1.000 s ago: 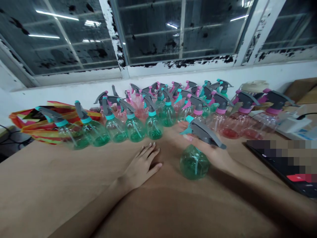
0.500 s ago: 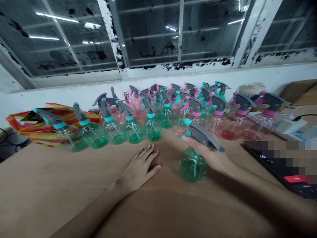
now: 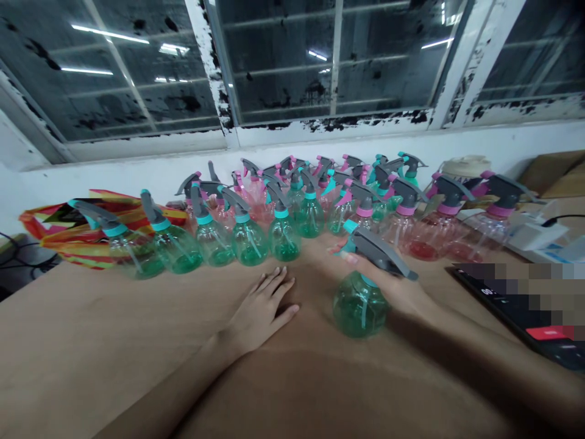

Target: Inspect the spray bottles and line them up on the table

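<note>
My right hand (image 3: 388,277) grips a green spray bottle (image 3: 359,308) round its neck, just under the grey and turquoise trigger head. The bottle is upright with some liquid and a dip tube visible inside; whether its base touches the table I cannot tell. Flat on the wooden table (image 3: 114,353), my left hand (image 3: 262,311) lies with its fingers apart, holding nothing. Ahead of it stands a row of green spray bottles, the nearest being one with a turquoise collar (image 3: 284,239).
Pink-collared spray bottles (image 3: 423,238) stand at the right, with several more crowded behind. An orange and yellow bag (image 3: 59,235) lies at the left. A dark phone (image 3: 503,311) rests on the right, near a white power strip (image 3: 525,235). A window wall borders the back.
The whole view has shifted slightly. My right hand still grips the spray bottle, and my left hand stays flat on the table.
</note>
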Tool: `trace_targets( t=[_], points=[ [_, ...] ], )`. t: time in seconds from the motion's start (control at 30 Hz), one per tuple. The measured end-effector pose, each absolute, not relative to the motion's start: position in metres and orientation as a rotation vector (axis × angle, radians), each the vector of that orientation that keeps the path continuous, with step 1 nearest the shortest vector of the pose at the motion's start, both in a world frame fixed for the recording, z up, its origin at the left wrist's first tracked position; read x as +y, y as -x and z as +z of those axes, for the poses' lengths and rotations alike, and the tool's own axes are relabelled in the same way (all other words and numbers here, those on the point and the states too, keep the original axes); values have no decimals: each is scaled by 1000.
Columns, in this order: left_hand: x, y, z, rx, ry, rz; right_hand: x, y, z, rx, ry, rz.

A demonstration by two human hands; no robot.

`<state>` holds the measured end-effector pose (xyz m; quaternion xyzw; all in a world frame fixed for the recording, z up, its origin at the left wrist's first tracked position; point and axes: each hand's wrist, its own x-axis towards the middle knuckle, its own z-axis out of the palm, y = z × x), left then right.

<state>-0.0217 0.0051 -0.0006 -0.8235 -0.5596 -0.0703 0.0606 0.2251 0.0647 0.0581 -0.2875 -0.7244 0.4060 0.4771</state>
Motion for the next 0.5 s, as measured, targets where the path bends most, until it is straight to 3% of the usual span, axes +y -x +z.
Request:
trace_targets(
  t=[0.3, 0.5],
  points=[
    [4, 23, -2, -1695, 2504, -257, 69, -233, 43, -1766, 761, 965],
    [4, 20, 0, -1709, 2501, -218, 68, -237, 37, -1765, 839, 727]
  ],
)
